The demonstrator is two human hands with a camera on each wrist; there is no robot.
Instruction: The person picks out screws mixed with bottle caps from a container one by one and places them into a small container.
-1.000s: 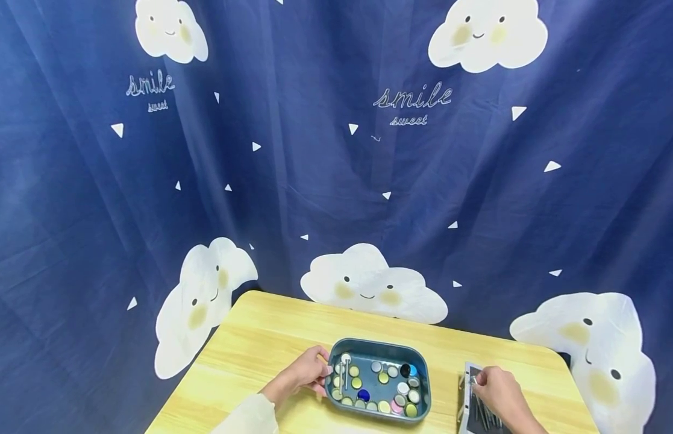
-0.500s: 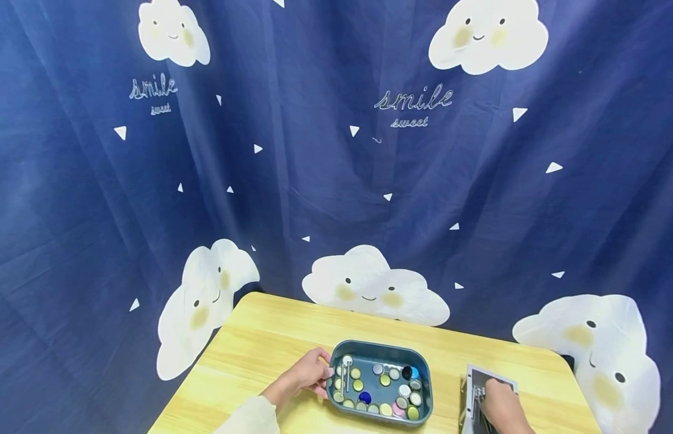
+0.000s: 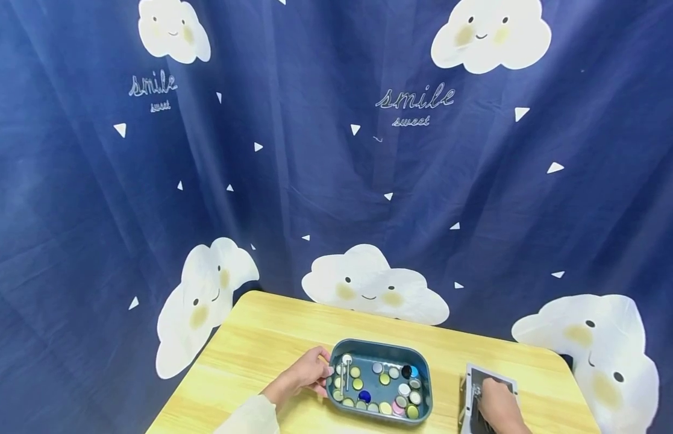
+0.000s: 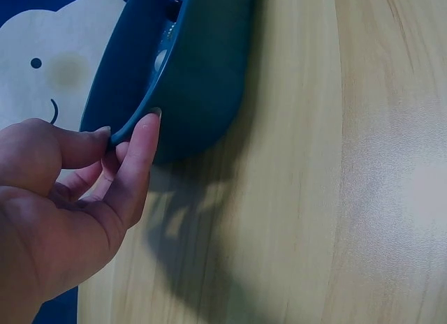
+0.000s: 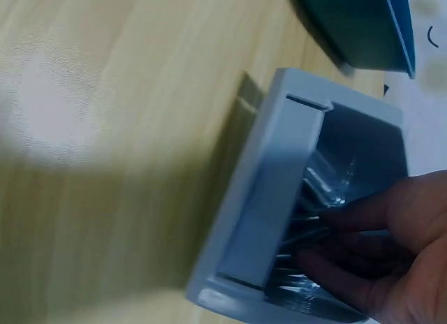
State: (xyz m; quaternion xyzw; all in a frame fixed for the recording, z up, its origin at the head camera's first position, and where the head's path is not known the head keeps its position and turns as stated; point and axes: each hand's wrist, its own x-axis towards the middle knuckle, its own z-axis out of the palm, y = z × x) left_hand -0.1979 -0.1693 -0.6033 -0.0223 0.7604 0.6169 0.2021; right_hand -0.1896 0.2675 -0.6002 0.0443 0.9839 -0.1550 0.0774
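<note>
A dark teal basin (image 3: 382,343) on the table holds several round caps (image 3: 385,408) of different colours. Two thin pale rods (image 3: 347,378) lie at its left side. My left hand (image 3: 309,372) pinches the basin's rim at the left end; in the left wrist view the thumb (image 4: 84,146) is on the inner side. To the right, my right hand (image 3: 500,405) reaches down into a grey box (image 5: 265,191). Its fingers are among thin shiny metal rods (image 5: 323,181) there. Whether they grip one is hidden by the hand and the dim light.
Everything stands on a pale wood table (image 3: 293,316) with rounded corners. A dark blue curtain (image 3: 325,150) with printed clouds hangs behind its far edge. The basin and the box stand apart, with bare wood (image 3: 444,374) between them.
My right hand has moved from the box's left edge down and inward, deeper among the rods. The left hand keeps its hold on the basin, which has stayed in place.
</note>
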